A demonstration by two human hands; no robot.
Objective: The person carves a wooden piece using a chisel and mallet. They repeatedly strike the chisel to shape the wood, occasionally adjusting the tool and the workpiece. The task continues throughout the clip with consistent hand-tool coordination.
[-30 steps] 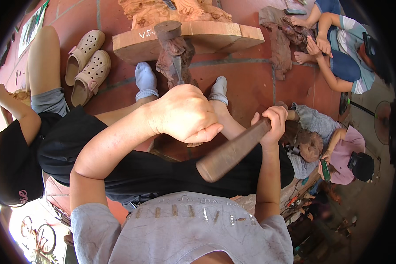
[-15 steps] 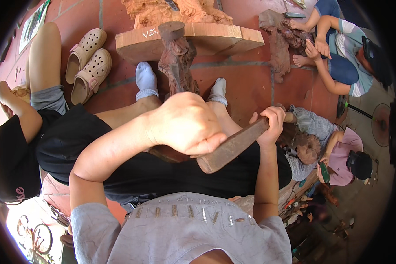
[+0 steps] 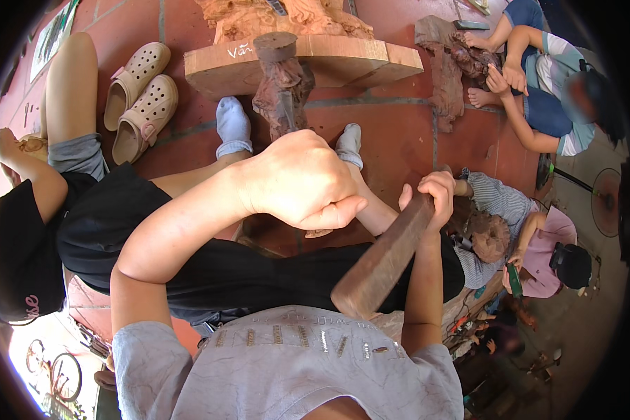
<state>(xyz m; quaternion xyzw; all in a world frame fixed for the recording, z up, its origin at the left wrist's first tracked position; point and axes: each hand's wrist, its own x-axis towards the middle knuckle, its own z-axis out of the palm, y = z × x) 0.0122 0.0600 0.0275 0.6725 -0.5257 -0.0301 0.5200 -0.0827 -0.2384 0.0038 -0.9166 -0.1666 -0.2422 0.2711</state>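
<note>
My left hand [image 3: 304, 183] is closed in a fist in the middle of the view. A worn wooden handle end [image 3: 319, 233] pokes out below its thumb, and the rest of that tool is hidden. Just beyond the fist, a dark wood carving [image 3: 281, 91] with a round top stands between my socked feet. My right hand [image 3: 435, 194] grips one end of a flat wooden mallet [image 3: 381, 262]. The mallet's broad end points down toward my lap, apart from the left fist.
A large orange wood carving on a pale base [image 3: 308, 66] stands ahead. Beige clogs [image 3: 147, 112] lie on the red tiles [image 3: 388, 157] at left. Another person sits close at left. Several people work at right, near a second dark carving [image 3: 444, 77] and a fan [image 3: 607, 198].
The mallet's broad end has swung down toward my lap and away from the left fist. My left fist has risen slightly.
</note>
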